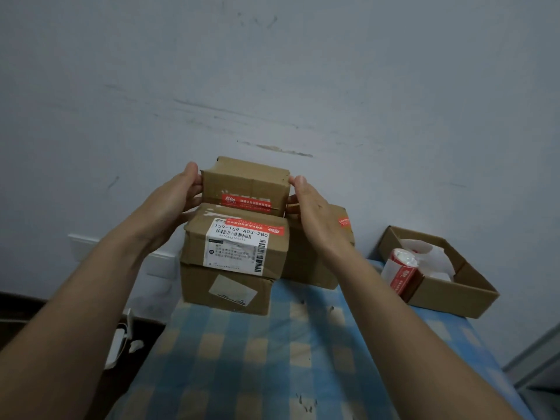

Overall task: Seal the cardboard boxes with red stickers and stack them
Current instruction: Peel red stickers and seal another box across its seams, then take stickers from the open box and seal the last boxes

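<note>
A small cardboard box [245, 184] with a red sticker [246, 203] along its front lower edge sits on top of a stack. My left hand [169, 204] grips its left side and my right hand [315, 213] grips its right side. Under it is a middle box [194, 241] with a white shipping label and a red sticker [257, 227] on its top edge. A bottom box [224, 287] rests on the checked table. Another box [312, 268] with a red sticker [344, 221] stands behind on the right, partly hidden by my right hand.
An open cardboard tray [454, 291] at the right holds white plastic and a roll of red stickers [401, 272]. The blue checked tabletop [272, 359] reaches toward me. A scuffed wall stands right behind the stack. The dark floor with white scraps lies at the left.
</note>
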